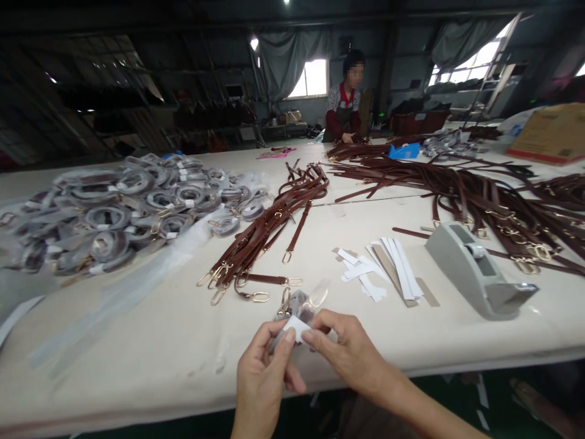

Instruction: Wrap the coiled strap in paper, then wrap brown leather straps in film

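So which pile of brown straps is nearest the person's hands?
The smaller bundle lying mid-table, just beyond the hands, with gold clasps toward them; the other piles lie further right, past the tape dispenser.

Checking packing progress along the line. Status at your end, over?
Left hand and right hand pinching clear plastic bag with white paper slip. Gold clasp showing at bag. Tape dispenser off to right, not in way.

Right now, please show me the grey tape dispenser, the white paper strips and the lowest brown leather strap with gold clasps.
Grey plastic tape dispenser (470, 268): head view, on its sloped body.
White paper strips (395, 271): head view, on the pile's middle.
Brown leather strap with gold clasps (262, 279): head view, on the leather band.
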A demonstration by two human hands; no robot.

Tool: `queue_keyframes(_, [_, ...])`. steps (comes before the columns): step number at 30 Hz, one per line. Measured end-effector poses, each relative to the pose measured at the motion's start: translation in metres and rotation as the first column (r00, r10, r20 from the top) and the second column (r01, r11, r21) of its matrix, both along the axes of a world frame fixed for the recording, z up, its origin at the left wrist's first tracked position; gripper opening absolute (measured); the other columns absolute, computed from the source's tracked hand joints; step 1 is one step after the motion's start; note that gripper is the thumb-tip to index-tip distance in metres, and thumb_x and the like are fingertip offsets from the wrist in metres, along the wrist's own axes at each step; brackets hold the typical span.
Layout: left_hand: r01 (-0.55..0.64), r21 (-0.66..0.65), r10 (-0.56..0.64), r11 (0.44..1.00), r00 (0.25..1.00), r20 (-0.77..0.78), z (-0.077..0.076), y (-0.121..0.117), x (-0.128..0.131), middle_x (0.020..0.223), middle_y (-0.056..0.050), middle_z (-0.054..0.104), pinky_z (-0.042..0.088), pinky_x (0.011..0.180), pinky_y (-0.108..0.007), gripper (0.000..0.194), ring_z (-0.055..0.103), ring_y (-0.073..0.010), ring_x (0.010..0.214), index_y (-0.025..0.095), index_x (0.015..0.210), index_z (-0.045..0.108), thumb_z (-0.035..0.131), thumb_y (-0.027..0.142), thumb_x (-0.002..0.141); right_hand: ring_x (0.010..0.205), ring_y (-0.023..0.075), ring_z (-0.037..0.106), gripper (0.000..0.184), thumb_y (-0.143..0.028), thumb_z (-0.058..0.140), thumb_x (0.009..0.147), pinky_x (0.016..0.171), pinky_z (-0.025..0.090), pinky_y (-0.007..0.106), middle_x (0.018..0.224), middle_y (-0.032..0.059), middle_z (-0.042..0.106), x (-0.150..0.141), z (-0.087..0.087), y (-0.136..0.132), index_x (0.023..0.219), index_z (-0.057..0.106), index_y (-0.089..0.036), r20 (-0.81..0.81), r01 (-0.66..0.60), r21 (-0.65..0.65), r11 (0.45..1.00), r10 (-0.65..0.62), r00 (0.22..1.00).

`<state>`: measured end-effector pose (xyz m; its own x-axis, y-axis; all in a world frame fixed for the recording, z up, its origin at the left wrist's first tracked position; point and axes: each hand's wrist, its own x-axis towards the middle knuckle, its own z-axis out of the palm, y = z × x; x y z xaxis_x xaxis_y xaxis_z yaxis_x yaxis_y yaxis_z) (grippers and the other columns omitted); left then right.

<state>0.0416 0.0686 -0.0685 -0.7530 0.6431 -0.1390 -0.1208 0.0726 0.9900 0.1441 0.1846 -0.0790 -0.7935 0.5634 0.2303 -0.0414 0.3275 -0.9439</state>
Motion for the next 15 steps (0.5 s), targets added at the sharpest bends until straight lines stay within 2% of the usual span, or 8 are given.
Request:
queue_keyframes(2, [-0.044,0.002,0.044,0.999,0.999,0.027,-0.004,0.004,0.001,0.049,0.005,0.057,0.036,0.037,-0.015,0.048,0.048,-0.0084,0.032,0.016,0.088,0.061,0.078,0.057,0.070,0.066,0.0143,0.051,0.029,-0.028,0.051,0.098,0.065,0.038,0.027,0.068,-0.0001,0.056,-0.003,-0.004,-0.002,0.072,0.056,-0.018,-0.060,0.085,0.300,0.950,-0.070,0.996])
queue_keyframes(4, [-0.065,0.021,0.062,0.998,0.993,0.101,-0.008,0.009,0.002,0.046,0.007,0.052,0.035,0.037,-0.015,0.049,0.045,-0.0080,0.033,0.016,0.086,0.060,0.080,0.057,0.068,0.067,0.0173,0.049,0.029,-0.018,0.044,0.098,0.066,0.036,0.032,0.069,0.0031,0.056,-0.003,-0.003,-0.007,0.072,0.056,-0.017,-0.167,0.169,0.609,0.775,-0.083,0.982])
queue_keyframes(6, [-0.075,0.051,0.065,0.996,0.983,0.175,-0.011,0.014,0.002,0.049,0.007,0.052,0.035,0.039,-0.015,0.047,0.043,-0.0066,0.037,0.016,0.084,0.059,0.082,0.054,0.067,0.067,0.0194,0.048,0.027,-0.012,0.039,0.096,0.065,0.036,0.034,0.070,0.0055,0.057,0.002,0.002,-0.012,0.078,0.059,-0.016,-0.237,0.172,0.760,0.627,0.021,0.971])
queue_keyframes(7, [-0.082,0.064,0.069,0.995,0.979,0.192,-0.013,0.015,0.001,0.053,0.007,0.053,0.035,0.039,-0.014,0.046,0.042,-0.0057,0.039,0.016,0.084,0.059,0.082,0.052,0.067,0.067,0.0197,0.048,0.026,-0.011,0.039,0.095,0.064,0.036,0.034,0.070,0.0057,0.057,0.004,0.005,-0.012,0.082,0.061,-0.016,-0.251,0.158,0.778,0.608,0.071,0.965])
queue_keyframes(9, [-0.086,0.066,0.073,0.994,0.982,0.177,-0.016,0.018,0.000,0.065,0.005,0.059,0.036,0.041,-0.015,0.045,0.044,-0.0047,0.041,0.015,0.086,0.059,0.082,0.051,0.070,0.066,0.0193,0.049,0.025,-0.011,0.040,0.097,0.062,0.038,0.033,0.070,0.0048,0.056,0.010,0.007,-0.004,0.092,0.063,-0.015,-0.281,0.183,0.734,0.654,0.047,0.959])
queue_keyframes(11, [-0.071,0.037,0.066,0.997,0.989,0.132,-0.019,0.019,-0.001,0.074,0.002,0.064,0.039,0.042,-0.016,0.046,0.050,-0.0060,0.043,0.015,0.089,0.060,0.079,0.053,0.072,0.069,0.0197,0.052,0.023,-0.013,0.041,0.100,0.065,0.043,0.033,0.073,0.0051,0.058,0.014,0.004,0.016,0.103,0.064,-0.016,-0.267,0.295,0.641,0.708,-0.154,0.951])
queue_keyframes(13, [-0.054,-0.007,0.054,0.999,0.992,0.111,-0.022,0.018,-0.002,0.080,0.000,0.067,0.044,0.044,-0.018,0.049,0.058,-0.0094,0.047,0.016,0.093,0.061,0.079,0.056,0.071,0.084,0.0238,0.059,0.026,-0.019,0.045,0.100,0.075,0.049,0.037,0.090,0.0106,0.065,0.022,-0.004,0.042,0.119,0.061,-0.014,-0.199,0.405,0.595,0.694,-0.361,0.911])
queue_keyframes(15, [-0.046,-0.058,0.053,0.997,0.991,0.122,-0.026,0.018,-0.003,0.083,0.000,0.069,0.049,0.046,-0.019,0.055,0.064,-0.0130,0.051,0.018,0.096,0.061,0.082,0.058,0.065,0.101,0.0285,0.061,0.035,-0.025,0.048,0.098,0.088,0.050,0.044,0.109,0.0163,0.066,0.039,-0.011,0.067,0.130,0.056,-0.013,-0.131,0.447,0.567,0.693,-0.459,0.879])
